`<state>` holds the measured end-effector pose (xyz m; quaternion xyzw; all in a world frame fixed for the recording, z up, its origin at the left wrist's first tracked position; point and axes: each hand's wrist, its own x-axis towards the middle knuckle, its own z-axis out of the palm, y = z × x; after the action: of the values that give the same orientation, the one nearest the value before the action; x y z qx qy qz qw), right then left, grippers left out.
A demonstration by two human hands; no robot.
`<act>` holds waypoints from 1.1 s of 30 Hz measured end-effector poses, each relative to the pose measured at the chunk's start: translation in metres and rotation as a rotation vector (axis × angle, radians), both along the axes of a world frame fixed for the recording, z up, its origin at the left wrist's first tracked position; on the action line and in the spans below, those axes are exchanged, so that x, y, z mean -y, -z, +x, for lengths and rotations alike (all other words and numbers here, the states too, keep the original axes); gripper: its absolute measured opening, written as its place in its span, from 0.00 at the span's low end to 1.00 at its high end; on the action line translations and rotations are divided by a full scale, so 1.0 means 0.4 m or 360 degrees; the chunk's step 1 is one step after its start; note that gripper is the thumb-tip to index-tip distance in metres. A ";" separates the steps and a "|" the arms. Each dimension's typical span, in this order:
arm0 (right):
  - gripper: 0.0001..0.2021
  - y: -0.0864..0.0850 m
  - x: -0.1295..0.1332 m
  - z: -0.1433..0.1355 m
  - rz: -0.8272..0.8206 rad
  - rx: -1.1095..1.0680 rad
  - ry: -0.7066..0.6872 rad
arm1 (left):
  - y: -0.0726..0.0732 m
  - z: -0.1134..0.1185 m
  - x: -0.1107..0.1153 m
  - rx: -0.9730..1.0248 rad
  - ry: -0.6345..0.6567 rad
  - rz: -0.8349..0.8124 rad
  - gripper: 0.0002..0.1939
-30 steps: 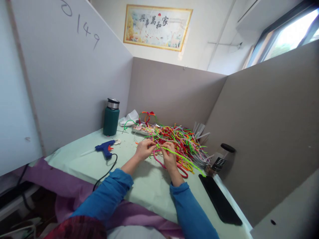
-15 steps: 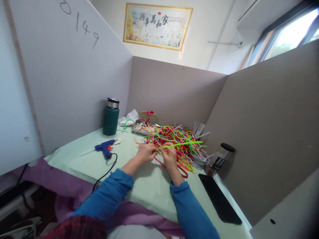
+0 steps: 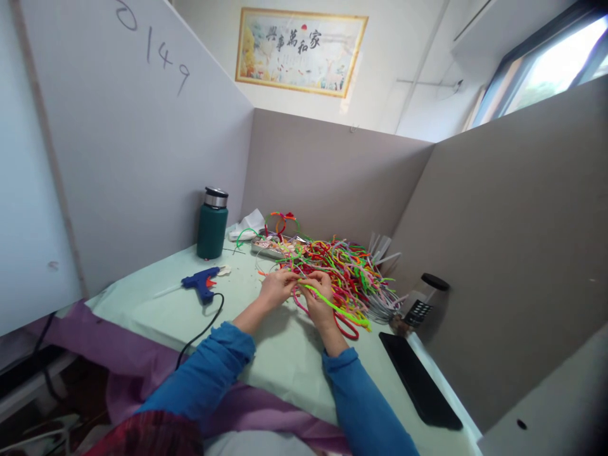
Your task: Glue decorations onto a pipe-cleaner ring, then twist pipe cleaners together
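Observation:
My left hand [image 3: 277, 288] and my right hand [image 3: 320, 297] meet at the near edge of a tangled heap of coloured pipe cleaners [image 3: 346, 266]. Both are closed, fingertips pinched together almost touching. Between them runs a bright yellow-green pipe cleaner [image 3: 332, 304]; one end sits at the fingertips, and its free length slants down to the right across the back of my right hand. A pink-red pipe cleaner loop [image 3: 349, 330] lies on the table by my right wrist. What exactly is joined at the fingertips is too small to make out.
A blue glue gun [image 3: 202, 283] with its black cord lies at the left, a green bottle [image 3: 212, 225] behind it. Farther back stand a metal tray [image 3: 266, 248] and white tissue [image 3: 247, 225]. At right are a clear jar [image 3: 422, 301] and a black flat object [image 3: 418, 380]. Grey partitions enclose the table.
The yellow-green pipe cleaner's free length has swung from pointing right over the heap to slanting down and toward me. My hands stay pinched in nearly the same place.

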<state>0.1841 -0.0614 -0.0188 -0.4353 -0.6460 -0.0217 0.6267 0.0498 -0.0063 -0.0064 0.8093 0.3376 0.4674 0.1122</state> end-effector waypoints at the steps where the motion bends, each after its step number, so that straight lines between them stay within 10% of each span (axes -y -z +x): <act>1: 0.06 -0.001 0.002 0.000 0.0004 0.0002 0.0013 | -0.002 -0.001 -0.002 0.0040 0.0026 -0.0011 0.10; 33: 0.05 -0.008 0.023 -0.012 0.0064 0.0195 0.0065 | 0.000 -0.002 -0.003 0.0122 0.0080 0.0061 0.07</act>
<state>0.1794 -0.0708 -0.0157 -0.4336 -0.6736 -0.0742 0.5940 0.0490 -0.0052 -0.0064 0.8011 0.3036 0.5014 0.1212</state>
